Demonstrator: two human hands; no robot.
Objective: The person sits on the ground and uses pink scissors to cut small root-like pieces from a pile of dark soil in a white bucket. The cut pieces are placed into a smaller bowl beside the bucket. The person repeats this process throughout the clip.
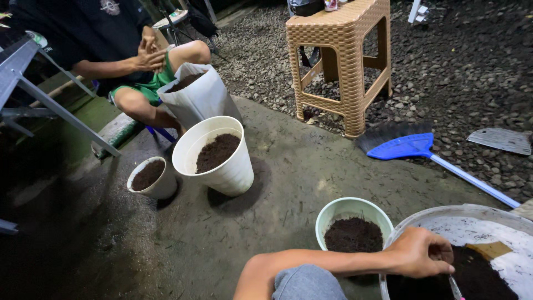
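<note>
My left hand (420, 253) reaches to the right over the rim of a large round basin (472, 214) that holds dark soil (483, 278). Its fingers are closed around a small thin tool (456, 288) whose tip points down into the soil. My forearm lies across my knee in grey shorts (305, 283). Right beside the basin stands a pale green pot (350, 206) filled with soil. My right hand is out of view.
A tall white pot (230, 172) and a small white pot (161, 186) with soil stand on the concrete, with a white soil bag (202, 100) behind them. A seated person (139, 55) rubs both hands together. A tan plastic stool (344, 50), blue broom (405, 147) and gravel lie to the right.
</note>
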